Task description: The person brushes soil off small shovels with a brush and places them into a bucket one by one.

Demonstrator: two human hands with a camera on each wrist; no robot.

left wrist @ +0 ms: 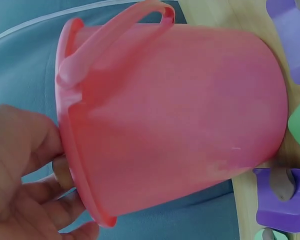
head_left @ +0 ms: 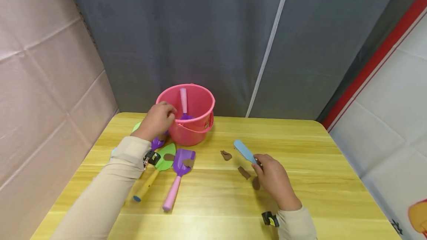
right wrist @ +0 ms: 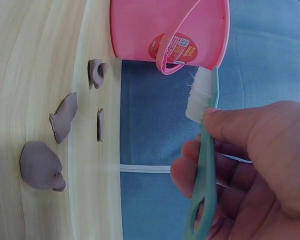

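Observation:
My left hand (head_left: 158, 118) is at the near-left rim of a pink bucket (head_left: 191, 136), with loosely bent fingers partly hidden behind the rim in the left wrist view. Nothing shows in its grasp. Inside the bucket leans a purple toy shovel with a pink handle (head_left: 184, 100), apart from the fingers. My right hand (head_left: 275, 179) holds a light-blue brush (head_left: 244, 152) above the table, thumb on its handle and fingers curled round it. White bristles (right wrist: 200, 94) face the table side in the right wrist view. Brown clay-like pieces (head_left: 244, 172) lie beneath and beside this hand.
Left of centre lie a purple shovel (head_left: 180, 166) with a pink handle and a green trowel (head_left: 165, 160) with a yellow handle, each bearing a brown piece. Another purple tool (head_left: 156, 144) is partly covered by the left arm. A grey curtain (head_left: 200, 40) hangs behind the table.

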